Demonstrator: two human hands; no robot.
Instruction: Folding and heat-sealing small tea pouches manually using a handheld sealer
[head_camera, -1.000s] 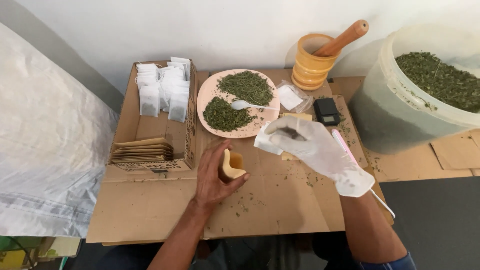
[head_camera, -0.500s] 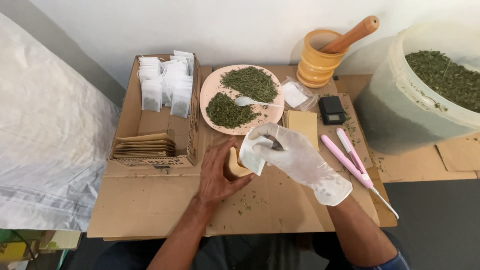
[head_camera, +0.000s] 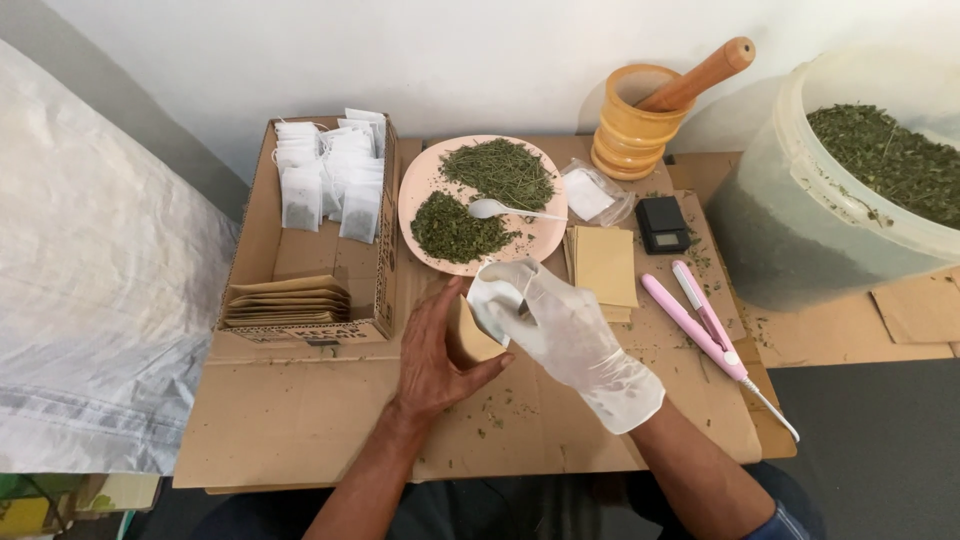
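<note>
Two hands meet at the middle of a cardboard-covered work surface (head_camera: 300, 430), and we look straight down on them. The biggest thing we see is a pale woven sack (head_camera: 90, 300) filling the left side. At far right stands a large translucent bucket (head_camera: 790, 230) of dried green leaf. At upper left an open cardboard box (head_camera: 260, 240) holds a cluster of white filled sachets (head_camera: 330, 175) at the back and a flat stack of tan paper pouches (head_camera: 287, 303) at the front. In the middle sits a round pink plate (head_camera: 425, 175) with two heaps of dried herb and a white spoon (head_camera: 510, 209). Behind it to the right is a wooden mortar (head_camera: 628, 135) with a pestle (head_camera: 700, 72) leaning in it.

Our bare left hand (head_camera: 432, 358) rests on the cardboard, fingers curled around a small tan pouch (head_camera: 472, 340) and clamped on it, just below the plate. Our gloved right hand (head_camera: 562, 330), in thin white plastic, is bunched at the pouch's mouth, fingers pinched together; we cannot tell what they grip.

Near the right hand lie more tan pouches (head_camera: 604, 265), a pink heat sealer (head_camera: 705, 322), a small black pocket scale (head_camera: 662, 222), and a clear plastic bag (head_camera: 592, 192).
</note>
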